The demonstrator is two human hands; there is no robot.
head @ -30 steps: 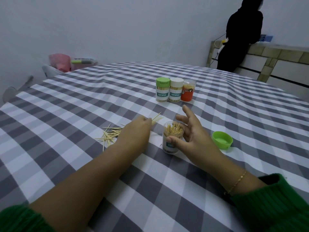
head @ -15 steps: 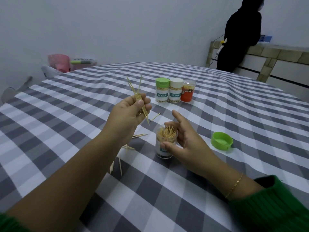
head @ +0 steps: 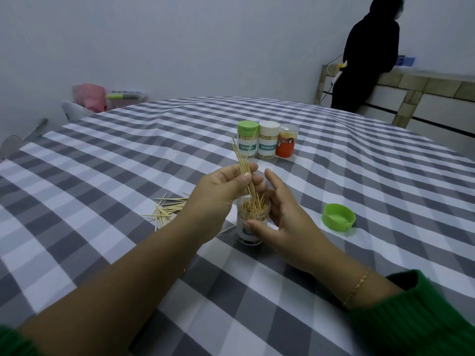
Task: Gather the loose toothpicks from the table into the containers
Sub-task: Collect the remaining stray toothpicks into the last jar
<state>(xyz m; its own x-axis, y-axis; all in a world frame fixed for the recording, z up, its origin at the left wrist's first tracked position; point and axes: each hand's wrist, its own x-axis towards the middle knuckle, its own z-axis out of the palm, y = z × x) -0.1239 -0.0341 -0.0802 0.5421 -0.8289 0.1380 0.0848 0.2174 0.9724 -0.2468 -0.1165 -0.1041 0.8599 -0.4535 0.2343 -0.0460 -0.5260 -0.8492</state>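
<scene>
Toothpicks, a small bunch (head: 243, 165), stand pinched between the thumb and curled fingers of the left hand (head: 221, 191), their lower tips dipping into the open container (head: 253, 222) on the checked tablecloth (head: 102, 163). The right hand (head: 282, 217) holds that container, thumb in front and fingers behind. More loose toothpicks (head: 167, 208) lie to the left; a green lid (head: 338, 220) rests to the right, and three containers (head: 268, 143) stand farther back.
</scene>
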